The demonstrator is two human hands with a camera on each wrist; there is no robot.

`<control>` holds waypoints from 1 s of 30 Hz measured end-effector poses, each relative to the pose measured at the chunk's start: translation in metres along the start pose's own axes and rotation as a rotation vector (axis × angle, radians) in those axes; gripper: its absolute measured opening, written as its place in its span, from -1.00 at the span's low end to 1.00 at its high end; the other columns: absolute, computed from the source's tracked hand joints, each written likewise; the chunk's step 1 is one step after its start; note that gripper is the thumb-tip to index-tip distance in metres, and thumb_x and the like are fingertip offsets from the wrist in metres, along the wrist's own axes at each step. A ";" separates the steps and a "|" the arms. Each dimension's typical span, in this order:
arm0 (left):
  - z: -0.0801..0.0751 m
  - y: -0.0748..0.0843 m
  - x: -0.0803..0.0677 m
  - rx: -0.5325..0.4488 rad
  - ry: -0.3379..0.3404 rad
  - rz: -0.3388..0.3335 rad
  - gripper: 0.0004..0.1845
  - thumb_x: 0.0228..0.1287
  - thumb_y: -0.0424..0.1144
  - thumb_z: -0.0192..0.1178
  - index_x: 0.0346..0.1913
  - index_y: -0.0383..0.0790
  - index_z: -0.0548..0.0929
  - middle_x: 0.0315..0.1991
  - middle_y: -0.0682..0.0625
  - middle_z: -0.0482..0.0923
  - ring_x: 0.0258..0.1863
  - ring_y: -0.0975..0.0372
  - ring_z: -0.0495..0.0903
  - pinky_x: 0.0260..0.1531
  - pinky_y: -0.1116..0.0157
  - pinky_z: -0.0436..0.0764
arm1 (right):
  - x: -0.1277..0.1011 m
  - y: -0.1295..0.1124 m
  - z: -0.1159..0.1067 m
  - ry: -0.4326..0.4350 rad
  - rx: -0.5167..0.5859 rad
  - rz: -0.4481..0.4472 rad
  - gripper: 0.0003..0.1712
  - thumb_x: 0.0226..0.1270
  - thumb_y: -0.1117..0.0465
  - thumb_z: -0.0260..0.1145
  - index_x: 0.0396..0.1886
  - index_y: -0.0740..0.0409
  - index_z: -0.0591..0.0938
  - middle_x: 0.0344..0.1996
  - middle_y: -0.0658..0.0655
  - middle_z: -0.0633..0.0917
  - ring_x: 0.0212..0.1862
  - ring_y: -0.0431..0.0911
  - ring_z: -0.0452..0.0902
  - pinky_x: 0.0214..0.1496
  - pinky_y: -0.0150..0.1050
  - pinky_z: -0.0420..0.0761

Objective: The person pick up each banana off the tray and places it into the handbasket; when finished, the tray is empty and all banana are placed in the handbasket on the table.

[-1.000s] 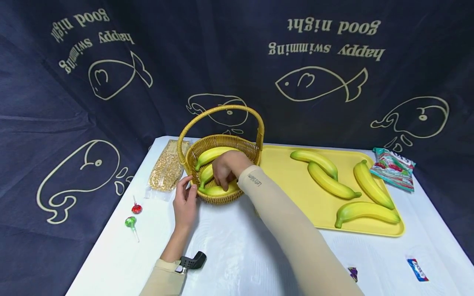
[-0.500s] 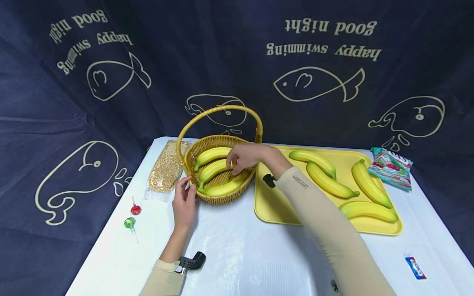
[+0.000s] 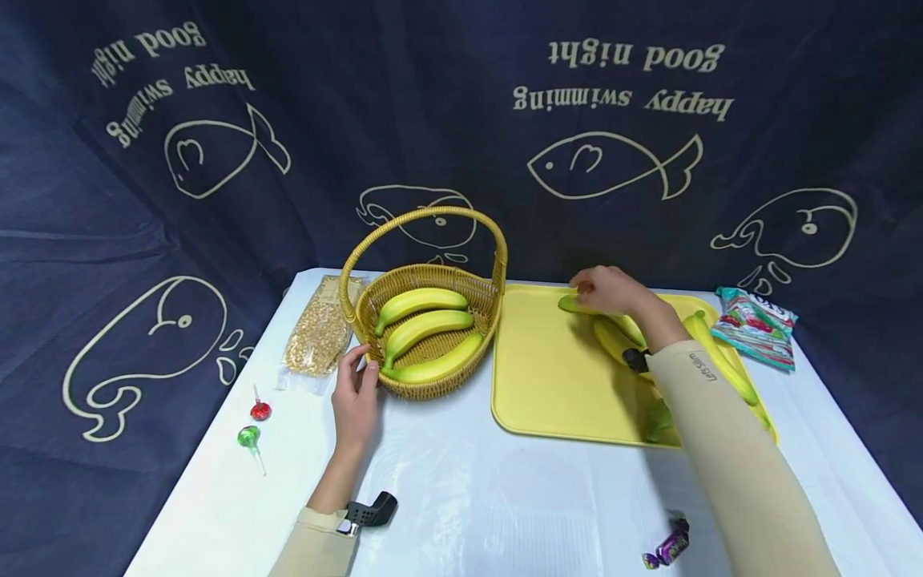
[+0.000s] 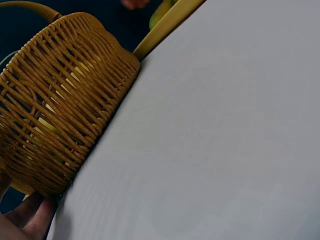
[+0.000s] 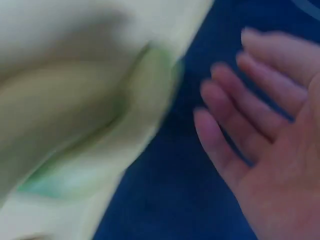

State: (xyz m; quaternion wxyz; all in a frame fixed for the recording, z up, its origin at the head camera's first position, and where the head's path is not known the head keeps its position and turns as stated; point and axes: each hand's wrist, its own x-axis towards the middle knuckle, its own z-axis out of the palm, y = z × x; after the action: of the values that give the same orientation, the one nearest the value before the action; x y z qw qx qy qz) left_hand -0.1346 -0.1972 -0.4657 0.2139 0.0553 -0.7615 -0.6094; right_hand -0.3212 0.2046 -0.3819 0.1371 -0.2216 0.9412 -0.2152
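Note:
My left hand [image 3: 355, 401] rests against the front-left outside of a wicker basket [image 3: 497, 320], its fingertips touching the weave; in the left wrist view the fingers [image 4: 37, 217] meet the basket [image 4: 70, 100] low down. Inside lie a rear banana [image 3: 425, 301], a middle banana [image 3: 425, 327] and a front banana [image 3: 436, 367]. My right hand [image 3: 613, 290] is over the back of the yellow tray [image 3: 541, 361], above a banana [image 3: 573, 304] partly hidden beneath it. The right wrist view shows that hand [image 5: 270, 110] with fingers extended, apart from a blurred banana [image 5: 150, 85].
More bananas lie on the tray, partly covered by the right arm. A bag of corn kernels [image 3: 317, 336] is left of the basket, near a red lollipop [image 3: 260, 410] and a green lollipop [image 3: 248, 437]. A teal snack bag [image 3: 757, 324] and purple-wrapped candy [image 3: 673, 546] lie right.
My right hand has lifted out of the basket and travelled right to the tray, uncovering the bananas in the basket. My left hand stays at the basket.

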 end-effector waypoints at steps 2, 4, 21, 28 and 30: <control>0.000 -0.001 0.000 -0.002 0.001 -0.001 -0.62 0.49 -0.22 0.00 0.28 -0.25 0.42 0.31 -0.07 0.37 0.09 0.11 0.54 -0.11 0.46 0.52 | -0.006 0.020 0.001 -0.003 -0.037 0.071 -0.56 0.41 0.28 0.11 0.22 0.39 0.47 0.06 0.42 0.54 0.09 0.27 0.43 0.15 0.17 0.39; -0.001 -0.001 0.000 -0.007 0.001 -0.003 -0.62 0.49 -0.23 0.00 0.27 -0.25 0.42 0.30 -0.07 0.37 0.09 0.12 0.54 -0.12 0.46 0.53 | -0.010 0.039 0.005 -0.032 -0.052 0.126 -0.50 0.43 0.30 0.02 0.30 0.44 0.36 0.16 0.50 0.44 0.19 0.37 0.32 0.20 0.25 0.32; 0.001 0.001 0.000 -0.019 0.004 -0.001 -0.63 0.48 -0.24 0.01 0.26 -0.25 0.43 0.30 -0.11 0.37 0.08 0.01 0.55 -0.17 0.43 0.55 | -0.016 0.047 0.005 0.004 -0.033 0.156 -0.38 0.22 0.19 0.33 0.23 0.39 0.44 -0.11 0.31 0.50 -0.10 0.14 0.37 -0.03 0.05 0.42; 0.000 0.002 -0.001 -0.005 0.009 0.003 -0.64 0.48 -0.24 0.01 0.26 -0.23 0.43 0.30 -0.09 0.38 0.09 0.08 0.54 -0.16 0.46 0.54 | -0.019 0.014 -0.003 -0.016 0.055 -0.007 -0.39 0.24 0.09 0.34 0.24 0.16 0.39 -0.05 0.20 0.50 -0.15 0.06 0.42 -0.08 -0.03 0.43; 0.000 0.002 -0.001 -0.008 0.010 0.008 -0.63 0.48 -0.25 0.00 0.26 -0.25 0.42 0.30 -0.10 0.37 0.10 0.07 0.53 -0.15 0.46 0.54 | -0.019 0.000 -0.006 -0.035 0.068 -0.079 -0.40 0.28 0.03 0.33 0.27 0.12 0.42 -0.01 0.15 0.53 -0.16 0.01 0.46 -0.06 -0.05 0.44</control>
State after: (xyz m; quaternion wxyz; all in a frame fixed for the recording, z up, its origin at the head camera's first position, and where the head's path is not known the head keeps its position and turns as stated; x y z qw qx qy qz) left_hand -0.1334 -0.1963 -0.4638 0.2204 0.0545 -0.7582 -0.6112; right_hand -0.3066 0.2156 -0.3739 0.1524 -0.2576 0.9212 -0.2486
